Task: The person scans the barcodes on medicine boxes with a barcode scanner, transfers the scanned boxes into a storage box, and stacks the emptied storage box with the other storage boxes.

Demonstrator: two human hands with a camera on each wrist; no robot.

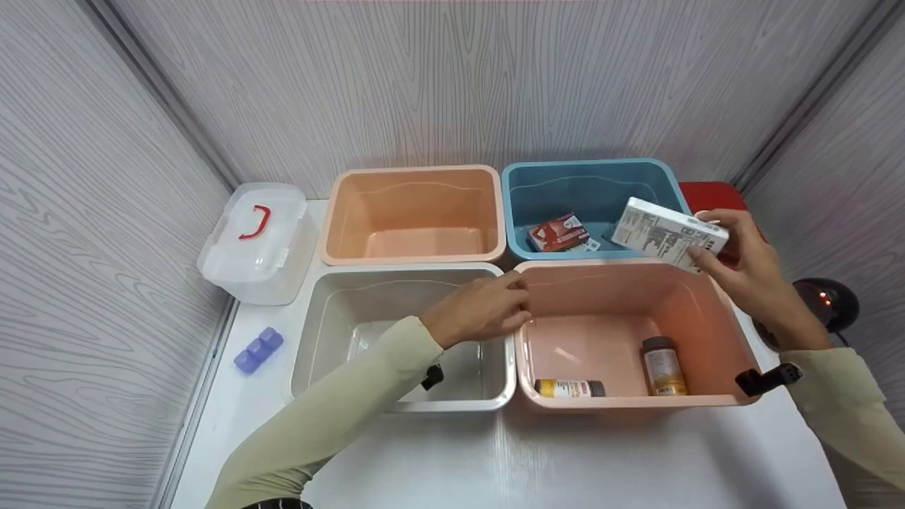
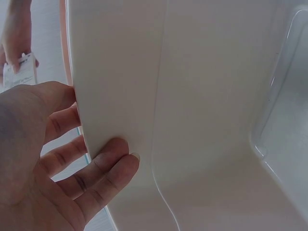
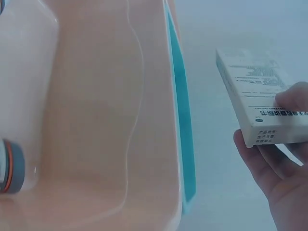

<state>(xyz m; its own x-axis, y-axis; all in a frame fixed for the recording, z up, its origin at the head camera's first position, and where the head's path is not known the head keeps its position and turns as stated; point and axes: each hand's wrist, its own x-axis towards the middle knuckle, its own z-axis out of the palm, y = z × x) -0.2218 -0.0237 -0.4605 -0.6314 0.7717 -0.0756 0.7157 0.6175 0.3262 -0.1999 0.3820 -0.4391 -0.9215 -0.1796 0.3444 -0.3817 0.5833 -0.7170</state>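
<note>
- The right hand [image 1: 753, 265] has its grip on a white box [image 1: 664, 233], thumb on the printed face and fingers on the other side.
- The white box is held tilted in the air, overlapping, in the head view, the right front part of the blue bin [image 1: 565, 191] and the back edge of the pink bin [image 1: 594, 346].
- The left hand [image 1: 484, 307] is at the right rim of the grey bin [image 1: 368, 290], beside the pink bin, its fingers loosely bent and its grip holding nothing; whether the fingertips touch the rim is hard to tell, even from the left wrist view.
- In the blue bin, at back right, a red box [image 1: 558, 233] lies towards the front left, partly over a small flat packet [image 1: 590, 245].
- In the pink bin, at front right, a small bottle [image 1: 571, 389] lies along the front wall, and a bigger bottle [image 1: 664, 367] with a dark cap is near the right wall.
- An orange bin [image 1: 417, 198] sits behind the grey bin, left of the blue bin.
- On the bench [image 1: 495, 459], left of the bins, are a clear case [image 1: 247, 265] with a red handle [image 1: 263, 220] and, nearer the front, a purple pillbox [image 1: 259, 350] in three sections.
</note>
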